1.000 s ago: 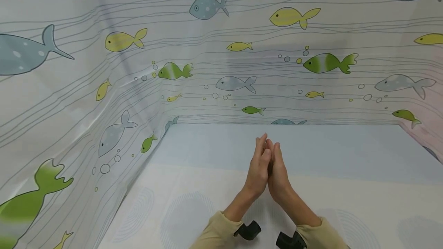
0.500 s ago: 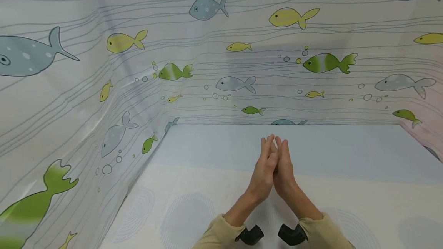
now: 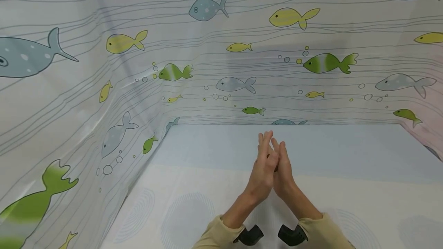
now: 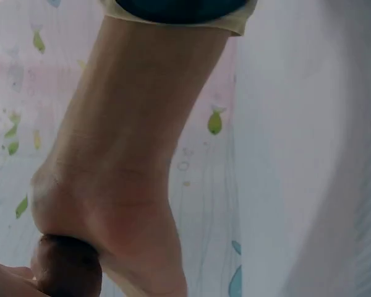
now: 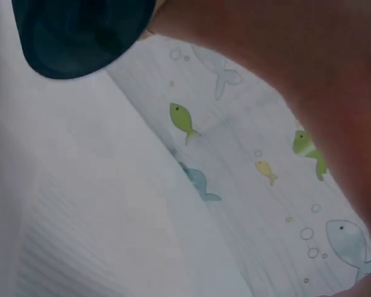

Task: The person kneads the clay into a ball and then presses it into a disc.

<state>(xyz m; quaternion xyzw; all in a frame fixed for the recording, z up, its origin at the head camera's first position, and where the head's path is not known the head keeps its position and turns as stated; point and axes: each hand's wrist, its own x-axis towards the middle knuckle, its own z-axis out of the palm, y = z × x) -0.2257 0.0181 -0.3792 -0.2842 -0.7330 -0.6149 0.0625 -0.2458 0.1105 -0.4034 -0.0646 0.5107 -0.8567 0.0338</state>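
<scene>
In the head view, my left hand (image 3: 262, 174) and right hand (image 3: 284, 176) are held palm to palm above the table, fingers pointing away from me. The fingers of both are mostly straight, the left fingertips reaching slightly farther forward. A dark brown rounded thing (image 4: 71, 269) shows beside the base of the left hand in the left wrist view, where the palms meet. Its kind cannot be made out, and the hands hide most of it. Only the wrist and edge of the right hand (image 5: 334, 93) appear in the right wrist view.
The table (image 3: 194, 180) has a pale cover with light-blue patterns. Around it hangs a white curtain (image 3: 207, 60) printed with green, yellow and blue fish. Dark wrist cameras (image 3: 252, 235) sit at the tan sleeves (image 3: 218, 233).
Both hands shift right from the oldest frame to the middle one, staying together. Since then the left hand has slid a little forward against the right, which moves slightly back.
</scene>
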